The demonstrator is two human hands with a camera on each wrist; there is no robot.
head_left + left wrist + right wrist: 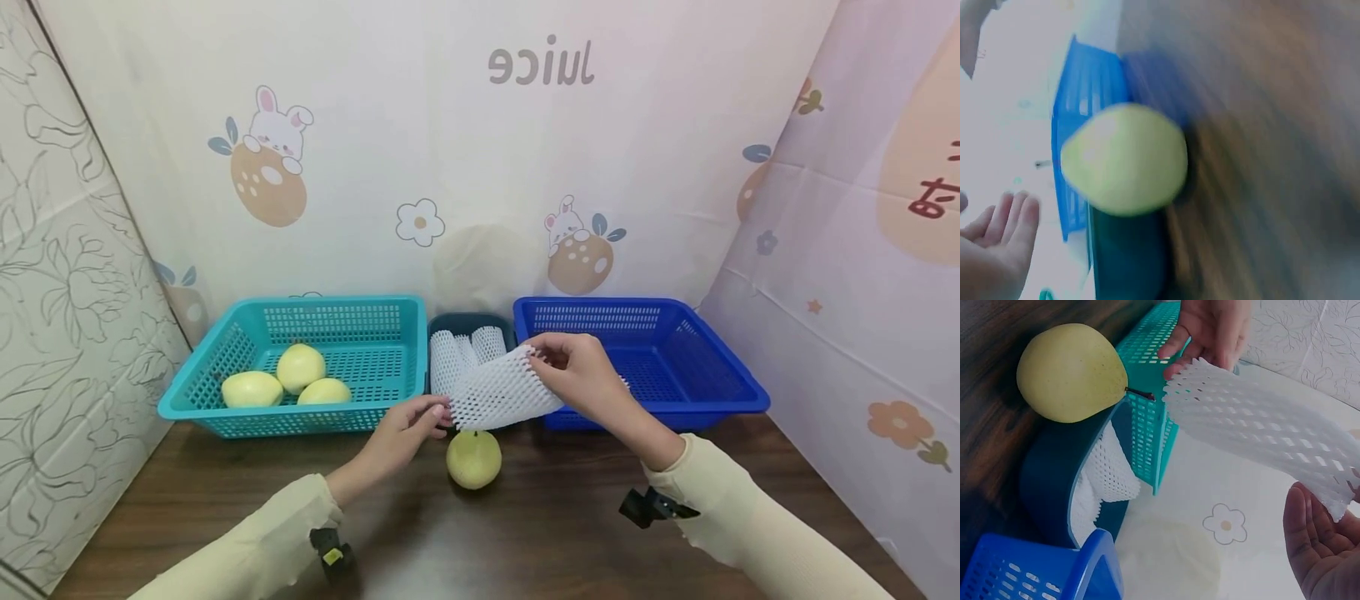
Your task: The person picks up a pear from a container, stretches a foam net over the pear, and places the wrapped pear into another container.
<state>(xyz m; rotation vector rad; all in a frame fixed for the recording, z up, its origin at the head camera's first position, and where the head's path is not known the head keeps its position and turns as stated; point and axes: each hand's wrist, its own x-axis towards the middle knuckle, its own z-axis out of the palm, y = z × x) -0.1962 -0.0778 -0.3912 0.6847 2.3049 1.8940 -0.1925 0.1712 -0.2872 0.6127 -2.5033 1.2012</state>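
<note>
A white foam fruit net [504,390] is stretched slantwise between my hands. My right hand [581,373] pinches its upper end between thumb and fingers. At the lower end of the net, my left hand [408,432] has its fingertips right at the mesh edge; in the left wrist view the left hand's fingers [1015,220] are extended and parted from the thumb. Below the net, a yellow-green pear [474,460] stands on the wooden table, stem upward. The right wrist view shows the pear [1072,373] and the mesh sleeve [1260,425] side by side.
On the left, a teal basket [375,421] holds three pears [301,367]. A dark teal bin [457,321] with several rolled foam nets [446,354] stands in the middle. To the right is a blue basket [705,407]. Printed cloth [480,150] hangs behind them.
</note>
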